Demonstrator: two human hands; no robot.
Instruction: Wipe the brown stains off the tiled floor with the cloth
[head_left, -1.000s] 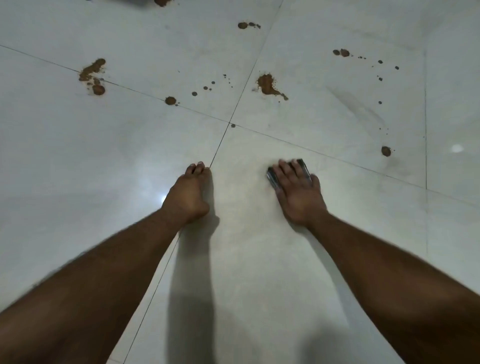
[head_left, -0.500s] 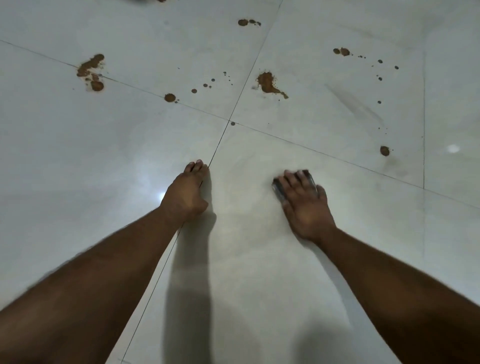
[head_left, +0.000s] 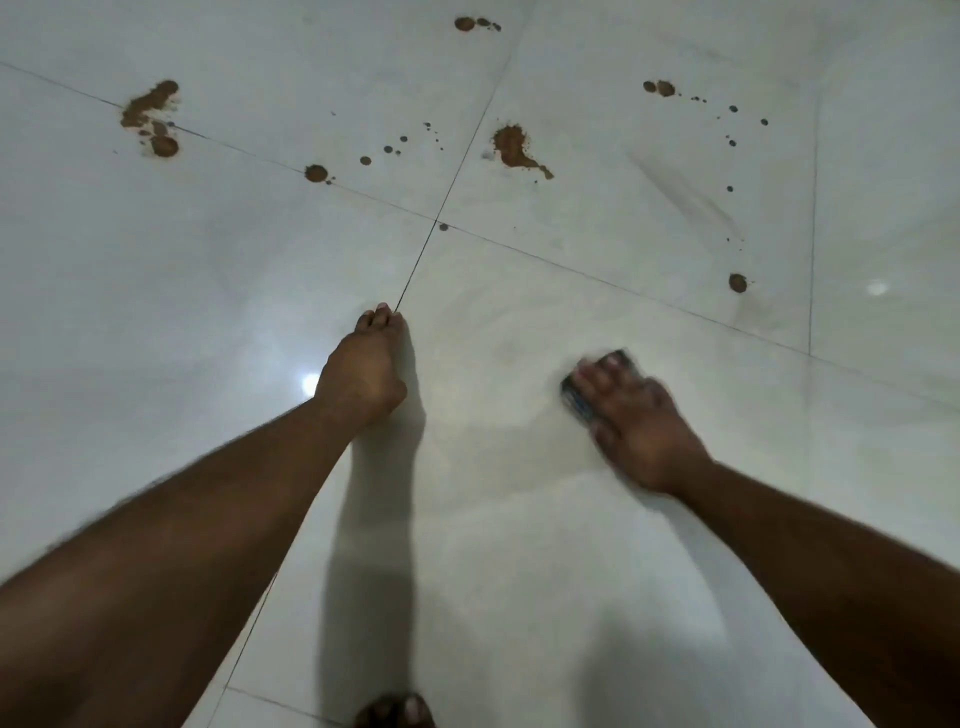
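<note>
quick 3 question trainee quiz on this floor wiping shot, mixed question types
1. True or false: the right hand presses the cloth onto the tiled floor.
2. What does the left hand hold? A) a cloth B) nothing C) a brush
3. Fill in: the large brown stain lies ___ the hands, untouched by the cloth.

Key: 1 true; 2 B; 3 beyond

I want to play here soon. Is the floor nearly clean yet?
Not yet. The near tile shows no brown spots, so that part looks done. The right hand presses the dark cloth on it, blurred as if mid-wipe, while the left hand rests on the floor. Left: the big stain, the left smear and scattered drops farther away.
</note>
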